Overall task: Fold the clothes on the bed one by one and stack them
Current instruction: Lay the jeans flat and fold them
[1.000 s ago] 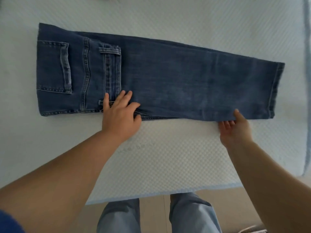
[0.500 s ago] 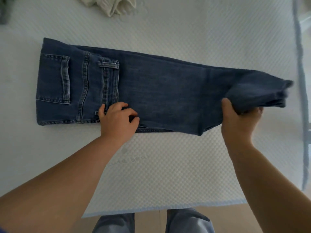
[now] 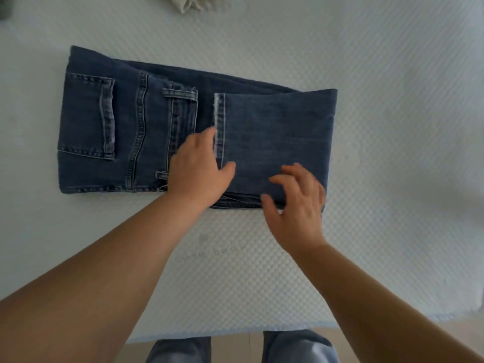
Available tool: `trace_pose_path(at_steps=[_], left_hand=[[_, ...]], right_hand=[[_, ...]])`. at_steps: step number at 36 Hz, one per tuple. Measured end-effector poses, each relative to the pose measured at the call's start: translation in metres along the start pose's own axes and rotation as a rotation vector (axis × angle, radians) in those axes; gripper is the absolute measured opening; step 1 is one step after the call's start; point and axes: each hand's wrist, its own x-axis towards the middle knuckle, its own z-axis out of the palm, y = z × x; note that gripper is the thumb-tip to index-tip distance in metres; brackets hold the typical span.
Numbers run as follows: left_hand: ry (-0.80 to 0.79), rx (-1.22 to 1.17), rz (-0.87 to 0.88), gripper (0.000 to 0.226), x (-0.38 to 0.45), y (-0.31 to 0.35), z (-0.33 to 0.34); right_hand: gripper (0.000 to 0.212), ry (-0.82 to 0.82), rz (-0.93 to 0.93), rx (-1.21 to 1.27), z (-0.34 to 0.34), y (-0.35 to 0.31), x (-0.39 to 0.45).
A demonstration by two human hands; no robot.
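Note:
A pair of dark blue jeans (image 3: 275, 121) lies on the white bed (image 3: 392, 153), waist and back pocket to the left. The leg ends are folded over to the left, and their hem sits near the middle of the jeans. My left hand (image 3: 199, 171) rests flat on the jeans at the hem's near end, thumb over the folded layer. Over the near edge of the folded part, my right hand (image 3: 296, 200) is blurred, fingers spread and loosely bent, gripping nothing.
A cream garment (image 3: 193, 2) lies at the far edge of the bed, partly out of view. A dark item (image 3: 4, 7) shows at the top left corner. The bed's near edge (image 3: 235, 334) is just above my legs.
My right hand carried the leg ends leftwards, laid them over the middle of the jeans and let go. My left hand stayed pressing near the middle.

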Motion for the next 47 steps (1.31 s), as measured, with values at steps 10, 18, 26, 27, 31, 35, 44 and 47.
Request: trace_pose_path(at_steps=[10, 18, 26, 27, 31, 35, 44, 47], left_hand=[[-0.199, 0.376, 0.231, 0.068, -0.006, -0.010, 0.033], [-0.115, -0.038, 0.178, 0.045, -0.005, -0.004, -0.008], [-0.198, -1.026, -0.575, 0.017, -0.014, -0.053, -0.094], [-0.240, -1.126, -0.625, 0.022, -0.015, -0.063, -0.103], [-0.334, -1.460, -0.680, 0.055, -0.012, -0.116, -0.134], [-0.366, -1.684, -0.658, 0.072, -0.001, -0.164, -0.152], [-0.140, -0.645, -0.411, 0.011, 0.014, -0.169, -0.124], [0.079, -0.514, -0.256, 0.010, 0.010, -0.164, -0.127]], right_hand=[[0.020, -0.113, 0.863, 0.512, -0.026, 0.052, 0.041], [0.012, -0.194, 0.699, 0.582, -0.058, 0.002, 0.048], [0.008, -0.245, 0.461, 0.717, -0.059, -0.136, 0.052], [0.007, -0.243, 0.428, 0.723, -0.050, -0.153, 0.053], [0.011, -0.215, 0.327, 0.674, 0.008, -0.220, 0.058], [0.020, -0.450, 0.263, 0.530, 0.083, -0.269, 0.052], [0.060, -0.298, 0.021, -0.054, 0.120, -0.223, 0.001], [0.074, -0.401, 0.065, -0.196, 0.108, -0.194, -0.019]])
